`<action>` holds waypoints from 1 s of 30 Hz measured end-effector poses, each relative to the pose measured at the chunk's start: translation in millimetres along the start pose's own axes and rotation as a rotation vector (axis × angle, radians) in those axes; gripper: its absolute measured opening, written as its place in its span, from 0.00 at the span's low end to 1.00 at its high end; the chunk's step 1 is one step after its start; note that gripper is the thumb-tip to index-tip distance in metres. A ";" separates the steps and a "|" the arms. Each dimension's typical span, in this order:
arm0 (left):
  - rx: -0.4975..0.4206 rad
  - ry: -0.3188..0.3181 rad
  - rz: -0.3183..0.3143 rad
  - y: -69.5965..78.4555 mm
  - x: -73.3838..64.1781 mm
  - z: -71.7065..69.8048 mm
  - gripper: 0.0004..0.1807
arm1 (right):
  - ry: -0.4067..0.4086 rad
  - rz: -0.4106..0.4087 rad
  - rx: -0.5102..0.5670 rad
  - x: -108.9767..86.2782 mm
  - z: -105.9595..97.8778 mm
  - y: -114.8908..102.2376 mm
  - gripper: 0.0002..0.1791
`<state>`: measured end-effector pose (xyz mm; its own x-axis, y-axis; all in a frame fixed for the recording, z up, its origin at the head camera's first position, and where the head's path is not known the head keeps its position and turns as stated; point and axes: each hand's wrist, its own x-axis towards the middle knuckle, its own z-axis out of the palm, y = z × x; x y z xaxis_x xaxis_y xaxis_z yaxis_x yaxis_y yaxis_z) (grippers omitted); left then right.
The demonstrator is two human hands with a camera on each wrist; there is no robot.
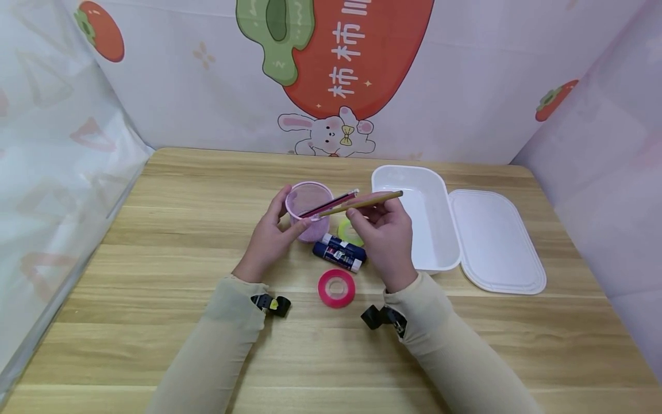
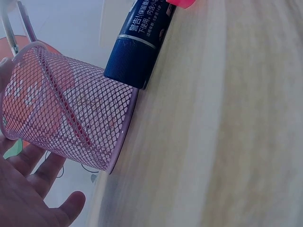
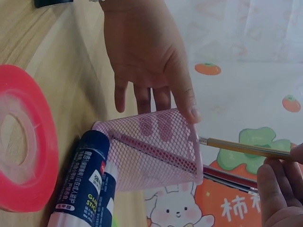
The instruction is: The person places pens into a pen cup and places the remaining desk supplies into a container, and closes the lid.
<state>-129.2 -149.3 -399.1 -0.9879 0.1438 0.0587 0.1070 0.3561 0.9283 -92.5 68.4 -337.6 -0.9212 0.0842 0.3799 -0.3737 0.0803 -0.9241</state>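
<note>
My left hand (image 1: 269,238) holds a pink mesh pen cup (image 1: 312,233) upright, thumb at the rim and fingers along its far side. Slim dark-and-red pencils (image 1: 338,201) lean inside it toward the right, seen through the mesh in both wrist views. Between thumb and fingers my right hand (image 1: 385,238) pinches a gold-coloured pencil (image 1: 369,201), its lower end at the cup's mouth. Two dark blue glue sticks (image 1: 338,253) lie beside the cup. Just behind them is a yellow-green tape roll (image 1: 347,230), partly hidden. A pink-red tape roll (image 1: 336,288) lies nearer on the table.
To the right stands a white plastic box (image 1: 452,247), partly behind my right hand. Its flat white lid (image 1: 499,241) lies beside it. The wooden table (image 1: 155,259) meets a printed cloth backdrop (image 1: 207,103) at the back.
</note>
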 end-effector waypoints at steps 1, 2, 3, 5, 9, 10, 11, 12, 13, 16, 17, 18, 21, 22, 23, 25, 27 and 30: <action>-0.001 -0.001 0.000 -0.1 0.2 0.2 0.49 | -0.001 0.004 -0.002 0.6 0.8 1.2 0.14; -0.003 -0.001 0.000 -0.1 0.4 0.4 0.49 | -0.001 0.006 -0.003 1.4 1.7 2.5 0.13; -0.004 -0.002 -0.002 0.0 0.5 0.5 0.49 | -0.001 0.009 -0.005 2.1 2.6 3.6 0.13; -0.002 -0.001 -0.003 0.2 0.6 0.6 0.49 | -0.004 0.017 -0.012 3.6 4.4 5.4 0.13; 0.008 0.003 -0.004 0.1 0.4 0.8 0.48 | -0.017 0.049 -0.039 6.0 7.3 8.7 0.13; 0.010 0.005 -0.002 -0.1 0.5 0.9 0.48 | -0.021 0.061 -0.050 6.4 7.9 9.9 0.13; 0.010 0.005 -0.003 -0.2 0.4 1.0 0.47 | -0.026 0.071 -0.057 6.8 8.5 11.0 0.13; 0.009 0.006 -0.003 -0.4 0.4 1.1 0.47 | -0.032 0.081 -0.065 7.0 9.1 11.9 0.14; 0.008 0.005 -0.001 -0.5 0.5 1.1 0.47 | -0.038 0.087 -0.071 7.3 9.6 13.2 0.14; 0.006 0.004 0.002 -0.6 0.4 1.2 0.47 | -0.055 0.102 -0.081 7.5 11.2 16.0 0.13; 0.007 0.003 0.002 -0.7 0.3 1.1 0.47 | -0.060 0.105 -0.082 7.6 11.8 16.5 0.13; 0.007 0.002 0.003 -0.8 0.3 1.0 0.47 | -0.062 0.107 -0.083 7.5 12.3 16.8 0.12; 0.007 0.003 0.003 -0.8 -0.1 0.9 0.47 | -0.065 0.116 -0.085 7.6 13.6 18.6 0.11; 0.006 0.003 0.002 -0.8 -0.2 0.9 0.46 | -0.065 0.118 -0.088 7.6 13.9 19.4 0.11; 0.006 0.002 0.005 -0.7 -0.3 0.9 0.46 | -0.066 0.120 -0.091 7.6 14.2 20.1 0.10; 0.003 0.002 0.007 -0.4 -0.6 0.9 0.46 | -0.070 0.127 -0.095 7.5 14.8 21.8 0.10; 0.001 0.003 0.009 0.1 -0.8 1.0 0.46 | -0.074 0.135 -0.100 7.1 15.6 22.8 0.10; 0.000 0.003 0.011 1.0 -0.9 0.9 0.47 | -0.078 0.152 -0.101 6.2 16.9 23.9 0.09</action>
<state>-128.1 -148.3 -398.5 -0.9869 0.1453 0.0697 0.1177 0.3549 0.9275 -108.9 54.1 -358.1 -0.9733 0.0261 0.2279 -0.2203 0.1717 -0.9602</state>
